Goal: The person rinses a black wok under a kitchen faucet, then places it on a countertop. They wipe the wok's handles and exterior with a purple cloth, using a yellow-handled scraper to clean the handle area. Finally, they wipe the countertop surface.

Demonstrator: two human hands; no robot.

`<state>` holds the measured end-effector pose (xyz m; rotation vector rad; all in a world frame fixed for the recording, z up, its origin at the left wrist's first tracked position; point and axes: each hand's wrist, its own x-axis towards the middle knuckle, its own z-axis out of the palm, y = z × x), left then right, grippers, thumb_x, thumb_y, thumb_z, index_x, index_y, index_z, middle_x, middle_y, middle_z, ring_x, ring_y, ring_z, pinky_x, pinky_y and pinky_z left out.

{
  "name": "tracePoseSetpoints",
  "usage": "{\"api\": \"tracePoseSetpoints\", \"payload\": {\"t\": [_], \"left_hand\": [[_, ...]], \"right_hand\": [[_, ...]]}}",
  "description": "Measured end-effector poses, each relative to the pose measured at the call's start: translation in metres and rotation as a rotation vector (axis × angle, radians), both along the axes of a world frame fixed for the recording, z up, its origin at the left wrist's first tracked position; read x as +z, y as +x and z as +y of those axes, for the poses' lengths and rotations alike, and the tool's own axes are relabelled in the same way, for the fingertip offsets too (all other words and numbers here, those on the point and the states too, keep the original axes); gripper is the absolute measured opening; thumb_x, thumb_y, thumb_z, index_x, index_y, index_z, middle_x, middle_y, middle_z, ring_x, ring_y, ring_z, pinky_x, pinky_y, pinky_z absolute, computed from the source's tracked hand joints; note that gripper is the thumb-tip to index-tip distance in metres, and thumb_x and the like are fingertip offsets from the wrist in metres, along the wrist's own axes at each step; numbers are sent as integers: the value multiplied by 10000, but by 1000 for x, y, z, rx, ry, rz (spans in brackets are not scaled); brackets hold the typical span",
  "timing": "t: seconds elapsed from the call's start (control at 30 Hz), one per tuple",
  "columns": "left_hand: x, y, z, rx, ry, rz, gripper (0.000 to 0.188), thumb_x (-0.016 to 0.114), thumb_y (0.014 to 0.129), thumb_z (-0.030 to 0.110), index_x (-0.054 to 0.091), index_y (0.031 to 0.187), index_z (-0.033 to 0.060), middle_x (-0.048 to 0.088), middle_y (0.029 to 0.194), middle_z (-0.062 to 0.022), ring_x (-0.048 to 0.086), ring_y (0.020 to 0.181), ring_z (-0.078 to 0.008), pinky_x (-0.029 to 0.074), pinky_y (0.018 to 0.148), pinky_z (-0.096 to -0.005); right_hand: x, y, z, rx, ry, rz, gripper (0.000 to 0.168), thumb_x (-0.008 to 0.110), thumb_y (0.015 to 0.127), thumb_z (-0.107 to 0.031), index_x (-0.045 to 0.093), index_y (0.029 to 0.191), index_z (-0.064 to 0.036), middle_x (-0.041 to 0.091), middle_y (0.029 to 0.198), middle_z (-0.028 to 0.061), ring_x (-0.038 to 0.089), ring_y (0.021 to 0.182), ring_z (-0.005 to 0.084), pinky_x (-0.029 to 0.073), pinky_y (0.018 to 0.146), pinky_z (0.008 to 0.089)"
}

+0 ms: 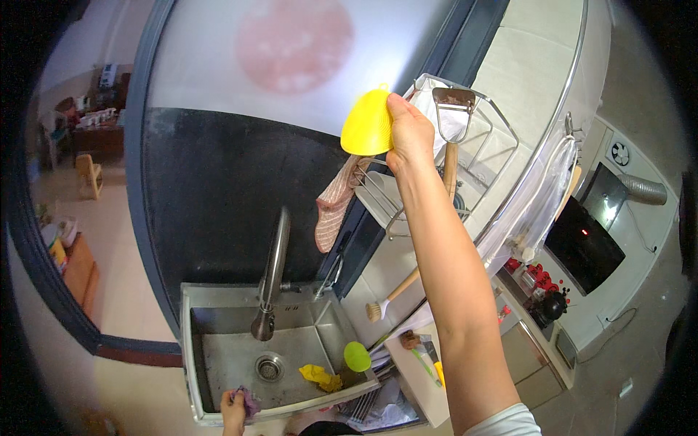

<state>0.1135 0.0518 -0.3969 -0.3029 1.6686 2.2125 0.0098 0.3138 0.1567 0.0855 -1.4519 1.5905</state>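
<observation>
My right hand (413, 128) is raised high and grips a yellow oval scrubbing pad (366, 124), ribbed on its face and with a small loop at the top. The pad is beside a wire rack (499, 117) on the wall. Low in the view, my left hand (233, 410) pinches a crumpled purple cloth (249, 402) at the front rim of a stainless steel sink (229, 332). Inside the basin lies a crumpled yellow cloth (320, 378). A green oval pad (357, 356) rests at the basin's right side.
A steel faucet (277, 256) arches over the drain. Below the rack hangs a pink striped oven mitt (334, 210). A peeler (453, 106) and a wooden-handled brush (395, 294) hang at the right. Beside the sink, a counter (417, 362) holds small items.
</observation>
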Motion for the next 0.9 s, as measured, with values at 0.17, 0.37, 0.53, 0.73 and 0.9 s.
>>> {"api": "tracePoseSetpoints", "payload": {"t": [0.17,0.37,0.53,0.73,0.9], "left_hand": [[32,0,0,36,-35,-136,100,512,831,123,454,848,43,527,687,-42,518,565,-133,452,513,-268],[7,-10,-11,-15,58,11,125,507,843,149,456,861,37,539,666,-63,509,513,-139,443,445,-270],[-16,-14,-17,-3,58,-51,107,532,830,134,479,866,48,523,730,-29,489,597,-115,415,495,-257],[-17,-19,-20,-23,-31,29,111,516,838,123,454,884,44,559,765,-62,534,578,-153,459,485,-285],[-2,-15,-6,-29,20,-56,111,530,832,123,470,876,40,535,754,-34,507,631,-115,428,545,-249]], "right_hand": [[0,-3,4,-12,53,-50,255,539,832,-120,540,1000,71,602,899,130,591,775,191,485,691,268],[-23,42,-25,-7,227,-113,254,575,814,-126,567,991,57,610,877,107,580,763,140,470,677,238],[-13,108,-2,-141,304,-39,237,606,800,-157,589,960,17,622,892,89,594,774,134,488,701,244],[-16,174,23,-347,312,11,272,567,816,-102,539,1041,49,602,952,110,585,851,154,473,755,251],[-35,194,37,-400,337,-146,224,575,818,-116,572,987,30,617,881,92,589,759,133,477,689,236]]}}
